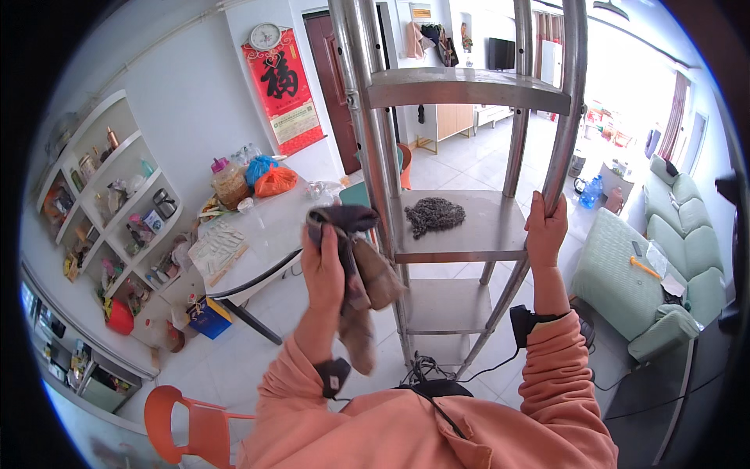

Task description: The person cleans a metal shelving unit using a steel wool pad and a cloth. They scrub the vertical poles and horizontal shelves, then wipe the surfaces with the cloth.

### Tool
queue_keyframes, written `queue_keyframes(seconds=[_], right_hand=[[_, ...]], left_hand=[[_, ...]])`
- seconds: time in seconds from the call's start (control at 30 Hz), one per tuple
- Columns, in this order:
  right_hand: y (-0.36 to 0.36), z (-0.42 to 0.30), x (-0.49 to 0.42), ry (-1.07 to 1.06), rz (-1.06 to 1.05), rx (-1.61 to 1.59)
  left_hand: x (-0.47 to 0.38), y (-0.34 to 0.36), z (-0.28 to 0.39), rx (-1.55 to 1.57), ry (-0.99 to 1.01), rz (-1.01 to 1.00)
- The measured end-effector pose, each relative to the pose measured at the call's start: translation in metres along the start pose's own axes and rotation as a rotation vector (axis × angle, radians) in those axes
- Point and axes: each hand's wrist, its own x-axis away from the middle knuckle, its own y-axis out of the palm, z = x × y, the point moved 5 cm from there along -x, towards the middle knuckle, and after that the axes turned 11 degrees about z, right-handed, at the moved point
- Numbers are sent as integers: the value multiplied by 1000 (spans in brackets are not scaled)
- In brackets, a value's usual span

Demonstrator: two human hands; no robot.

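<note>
My left hand (326, 267) grips a bunched brown and dark cloth (375, 272), whose ends hang below my fingers. It is raised just left of a metal stepladder (460, 296), apart from the tabletop behind. My right hand (546, 227) is wrapped around the ladder's right-hand tubular rail (559, 158). Between my hands, a dark grey tangled scouring pad (435, 216) lies on a flat metal tread (469, 240). Higher up, another tread (469, 91) with a curved front edge spans the rails.
To the left stands a white table (266, 234) with a large jar (228, 183) and an orange plastic bag (275, 180). An orange chair (187, 422) is at lower left. Black cables (425, 369) lie by the ladder's foot. A green sofa (621, 272) stands at right.
</note>
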Motion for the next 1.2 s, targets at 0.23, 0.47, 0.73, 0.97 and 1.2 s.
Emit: queue_keyframes(seconds=[0.23,0.47,0.73,0.97,1.2], right_hand=[[0,3,1,-9,-18,-8],[1,4,0,-5,-33,-4],[0,3,0,-2,-23,-36],[0,2,1,-10,-26,-42],[1,4,0,-7,-62,-92]], left_hand=[[-48,-34,-10,-888,162,-320],[-45,-107,-91,-246,-638,-158],[-45,-105,-47,1109,-348,-435],[-1,-117,-122,863,-563,29],[-8,-112,-80,-216,-60,-257]])
